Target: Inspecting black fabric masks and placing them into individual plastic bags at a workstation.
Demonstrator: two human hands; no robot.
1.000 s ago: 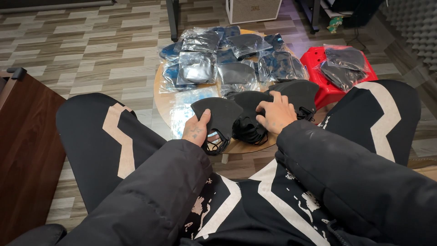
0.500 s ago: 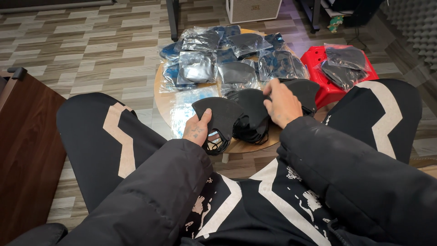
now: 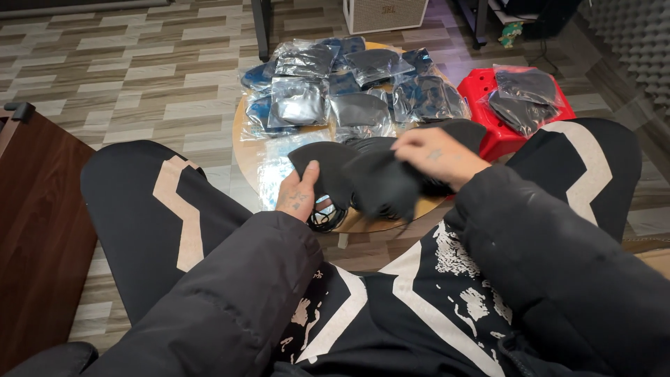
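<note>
Black fabric face mask [image 3: 380, 187]: lifted above the round wooden table [image 3: 246, 150], pinched in right hand [image 3: 436, 150]. Left hand [image 3: 299, 195] grips a second mask [image 3: 328, 171]. Likely light, limp; best held by its edge.

right hand [image 3: 436, 153] now lifting 1 black mask [image 3: 384, 185] off pile

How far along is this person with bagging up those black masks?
Done: a heap of bagged masks covers the far side of the round table, with more bagged ones on the red stool. In hand: the left hand holds one black mask; the right hand lifts another. Left: a loose unbagged pile.
</note>
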